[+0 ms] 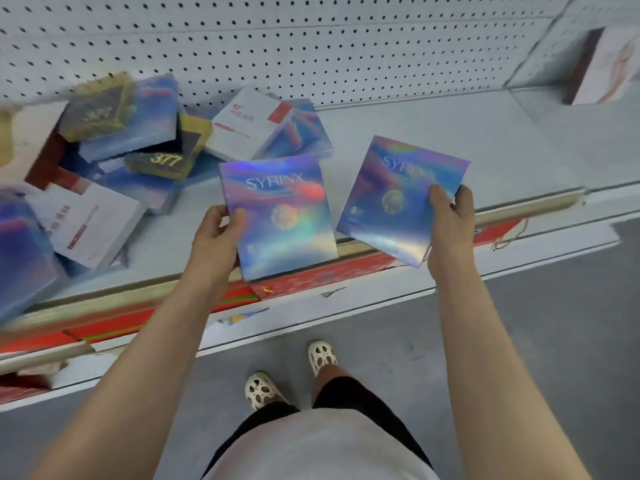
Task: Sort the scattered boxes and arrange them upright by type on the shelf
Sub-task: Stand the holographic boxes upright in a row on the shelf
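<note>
My left hand (221,230) grips the left edge of a shiny blue holographic SYRINX box (280,216), held above the front edge of the white shelf (433,133). My right hand (448,216) grips the right edge of a second SYRINX box (391,199), tilted to the right. On the shelf's left lies a jumbled pile: more holographic blue boxes (145,109), black-and-gold "377" boxes (162,161), and white boxes with red trim (249,123). Another white-and-red box (90,223) lies flat near the front left.
A perforated white back panel (311,46) rises behind the shelf. A white and red box (609,64) stands in the neighbouring bay at far right. A lower shelf with red packaging (311,282) juts out below. My feet stand on the grey floor (554,323).
</note>
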`<action>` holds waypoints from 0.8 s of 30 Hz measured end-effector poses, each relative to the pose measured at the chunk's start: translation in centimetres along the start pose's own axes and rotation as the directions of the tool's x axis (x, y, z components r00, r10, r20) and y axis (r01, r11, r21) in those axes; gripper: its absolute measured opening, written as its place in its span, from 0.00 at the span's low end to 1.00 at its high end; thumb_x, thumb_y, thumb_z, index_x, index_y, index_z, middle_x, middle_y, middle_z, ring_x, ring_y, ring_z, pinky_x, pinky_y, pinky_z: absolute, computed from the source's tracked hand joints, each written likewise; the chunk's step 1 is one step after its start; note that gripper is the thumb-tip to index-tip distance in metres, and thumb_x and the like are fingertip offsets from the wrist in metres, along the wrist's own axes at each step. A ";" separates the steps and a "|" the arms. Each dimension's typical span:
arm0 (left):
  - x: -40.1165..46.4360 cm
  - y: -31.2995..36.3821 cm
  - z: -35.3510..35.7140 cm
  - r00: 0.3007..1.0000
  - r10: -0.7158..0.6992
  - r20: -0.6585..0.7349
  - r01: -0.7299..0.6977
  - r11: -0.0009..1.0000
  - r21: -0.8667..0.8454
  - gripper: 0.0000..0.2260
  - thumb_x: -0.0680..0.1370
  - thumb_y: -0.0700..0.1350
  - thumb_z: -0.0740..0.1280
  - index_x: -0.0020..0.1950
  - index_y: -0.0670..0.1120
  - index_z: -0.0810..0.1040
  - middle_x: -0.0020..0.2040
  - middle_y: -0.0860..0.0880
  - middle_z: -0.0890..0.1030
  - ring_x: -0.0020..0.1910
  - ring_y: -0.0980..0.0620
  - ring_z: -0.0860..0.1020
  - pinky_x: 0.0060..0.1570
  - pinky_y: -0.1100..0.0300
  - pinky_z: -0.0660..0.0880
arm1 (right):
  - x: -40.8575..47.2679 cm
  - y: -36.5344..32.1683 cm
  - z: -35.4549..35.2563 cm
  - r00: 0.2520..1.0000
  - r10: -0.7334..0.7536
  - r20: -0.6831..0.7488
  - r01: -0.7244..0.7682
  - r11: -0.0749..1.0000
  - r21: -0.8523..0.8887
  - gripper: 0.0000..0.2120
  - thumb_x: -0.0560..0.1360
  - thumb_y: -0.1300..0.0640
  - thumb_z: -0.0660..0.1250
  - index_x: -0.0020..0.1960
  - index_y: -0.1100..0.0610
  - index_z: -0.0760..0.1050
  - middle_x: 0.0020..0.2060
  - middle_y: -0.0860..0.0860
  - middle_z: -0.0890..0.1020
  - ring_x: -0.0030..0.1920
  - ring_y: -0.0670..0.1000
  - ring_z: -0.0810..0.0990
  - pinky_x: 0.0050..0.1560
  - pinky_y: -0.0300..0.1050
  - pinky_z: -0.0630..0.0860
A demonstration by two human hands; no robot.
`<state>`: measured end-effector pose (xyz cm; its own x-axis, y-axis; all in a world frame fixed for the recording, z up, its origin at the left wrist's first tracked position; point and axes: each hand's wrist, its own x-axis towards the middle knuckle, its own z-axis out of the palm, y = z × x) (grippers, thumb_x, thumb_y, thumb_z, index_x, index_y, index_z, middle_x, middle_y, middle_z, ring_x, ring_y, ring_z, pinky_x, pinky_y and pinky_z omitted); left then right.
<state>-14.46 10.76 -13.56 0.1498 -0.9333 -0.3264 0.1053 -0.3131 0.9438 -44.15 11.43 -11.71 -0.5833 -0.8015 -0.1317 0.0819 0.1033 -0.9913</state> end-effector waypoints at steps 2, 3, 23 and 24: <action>-0.2 0.4 2.0 0.999 0.036 0.039 -0.037 0.998 0.043 0.04 0.81 0.49 0.63 0.48 0.53 0.75 0.45 0.54 0.84 0.43 0.51 0.81 0.40 0.57 0.75 | 0.1 0.3 -2.5 1.000 -0.020 -0.017 0.020 1.000 -0.009 0.06 0.78 0.55 0.65 0.55 0.53 0.73 0.46 0.51 0.80 0.46 0.51 0.81 0.48 0.46 0.77; -0.4 0.6 3.2 0.997 0.050 0.065 -0.054 0.997 0.059 0.03 0.81 0.50 0.63 0.48 0.54 0.75 0.44 0.54 0.84 0.43 0.51 0.81 0.38 0.58 0.75 | 0.1 0.4 -3.7 0.999 -0.032 -0.038 0.031 0.999 -0.014 0.08 0.78 0.55 0.66 0.56 0.54 0.73 0.46 0.51 0.80 0.46 0.49 0.80 0.48 0.45 0.77; -4.8 -2.9 44.2 0.920 0.030 0.391 -0.056 0.997 0.057 0.06 0.80 0.47 0.65 0.57 0.53 0.76 0.46 0.55 0.84 0.43 0.51 0.83 0.43 0.54 0.76 | 15.4 -3.3 -39.0 0.944 -0.041 -0.328 0.052 0.998 0.024 0.04 0.77 0.56 0.70 0.50 0.53 0.76 0.38 0.51 0.81 0.37 0.51 0.80 0.40 0.45 0.77; -4.7 -2.8 46.1 0.913 0.026 0.407 -0.055 0.997 0.059 0.05 0.80 0.47 0.65 0.55 0.54 0.76 0.47 0.54 0.84 0.43 0.50 0.83 0.44 0.52 0.77 | 16.4 -3.5 -40.3 0.937 -0.037 -0.346 0.053 0.998 0.037 0.04 0.77 0.58 0.69 0.51 0.54 0.76 0.36 0.48 0.81 0.36 0.49 0.80 0.39 0.44 0.77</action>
<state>-60.80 7.93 -12.33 -0.2604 -0.9320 -0.2522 0.0389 -0.2711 0.9618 -86.60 21.66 -10.61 -0.8297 -0.5512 -0.0885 0.0807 0.0384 -0.9960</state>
